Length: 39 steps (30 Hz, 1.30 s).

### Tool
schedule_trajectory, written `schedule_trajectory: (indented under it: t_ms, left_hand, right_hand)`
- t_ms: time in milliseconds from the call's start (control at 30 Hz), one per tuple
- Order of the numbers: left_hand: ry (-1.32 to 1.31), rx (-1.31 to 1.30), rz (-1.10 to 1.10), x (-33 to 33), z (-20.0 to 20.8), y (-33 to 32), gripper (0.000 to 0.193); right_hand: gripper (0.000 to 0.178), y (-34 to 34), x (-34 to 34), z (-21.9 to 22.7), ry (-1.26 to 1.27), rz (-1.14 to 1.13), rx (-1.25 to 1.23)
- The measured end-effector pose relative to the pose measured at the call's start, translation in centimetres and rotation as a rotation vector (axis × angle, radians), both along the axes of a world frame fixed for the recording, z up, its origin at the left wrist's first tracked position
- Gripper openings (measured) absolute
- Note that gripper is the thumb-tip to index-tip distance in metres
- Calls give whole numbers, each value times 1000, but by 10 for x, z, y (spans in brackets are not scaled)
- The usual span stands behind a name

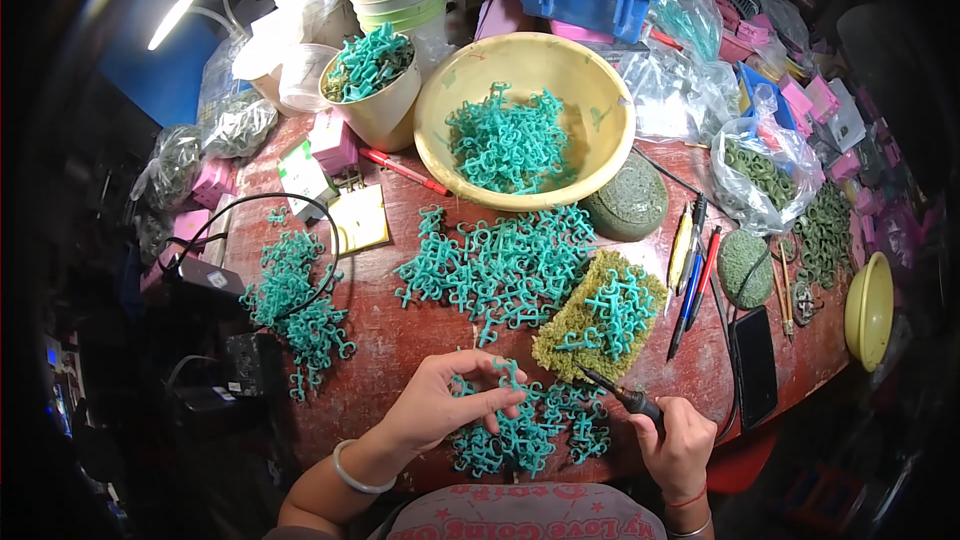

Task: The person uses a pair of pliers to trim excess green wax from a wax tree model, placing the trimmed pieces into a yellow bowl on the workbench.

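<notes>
My left hand [455, 402] pinches a small curly green piece [507, 372], which looks like wax or plastic, between thumb and fingertips. In my right hand [680, 445] is a soldering-iron-like pen [638, 403], dark-handled, its thin tip pointing left at the near edge of a rough yellow-green block [560, 348]. On that block lies a clump of matching green pieces [620, 312]. A loose pile [520, 443] sits beneath and beside my left hand, partly hidden by it. Farther off, a larger pile [510, 262] spreads over the red table.
A yellow basin [440, 90] holding more green pieces stands at the back, beside a filled bucket [385, 115]. To the right are a round green block [628, 202], several pens [690, 280] and a black phone [753, 365]. A black cable [335, 230] loops over the left pile [300, 295].
</notes>
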<state>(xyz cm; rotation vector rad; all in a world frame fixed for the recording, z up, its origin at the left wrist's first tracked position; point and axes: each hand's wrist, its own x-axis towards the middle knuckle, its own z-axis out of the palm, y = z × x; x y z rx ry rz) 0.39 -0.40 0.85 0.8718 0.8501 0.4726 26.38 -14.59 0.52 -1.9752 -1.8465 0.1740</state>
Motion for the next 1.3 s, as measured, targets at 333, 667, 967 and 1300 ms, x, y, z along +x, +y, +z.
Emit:
schedule_trajectory:
  t_ms: [333, 667, 967, 1300]
  left_hand:
    - [-40, -46, -66, -4, -4, 3, 31]
    - [-35, -137, -27, -3, 2, 5, 37]
    - [-32, -160, -27, -3, 2, 5, 38]
    - [-28, -159, -13, -3, 1, 2, 39]
  right_hand:
    - [35, 0, 0, -3, -17, -3, 1]
    - [38, 2, -5, -2, 57, 30, 12]
    - [40, 4, -5, -2, 56, 8, 39]
    - [43, 11, -15, -4, 164, 61, 46]
